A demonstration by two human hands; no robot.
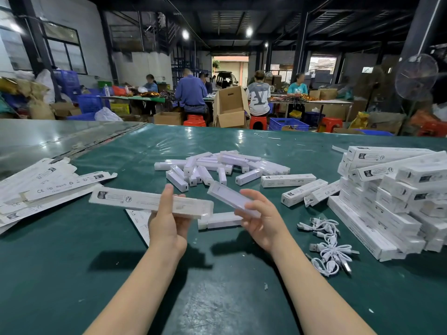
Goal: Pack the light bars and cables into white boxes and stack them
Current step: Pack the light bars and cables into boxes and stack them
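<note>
My left hand (167, 222) grips a long white box (135, 199) held level above the green table, its right end toward my other hand. My right hand (262, 220) holds a white light bar (229, 196) tilted, its lower end in my fingers and close to the box's right end. Another light bar (219, 220) lies on the table between my hands. A loose pile of light bars (217, 165) sits further back at the centre. White cables (330, 245) lie tangled to the right.
A stack of packed white boxes (396, 197) fills the right side, with a few single boxes (303, 191) beside it. Flat unfolded box blanks (41, 187) lie at the left. The green table (72, 274) ends far back; people work at other tables beyond.
</note>
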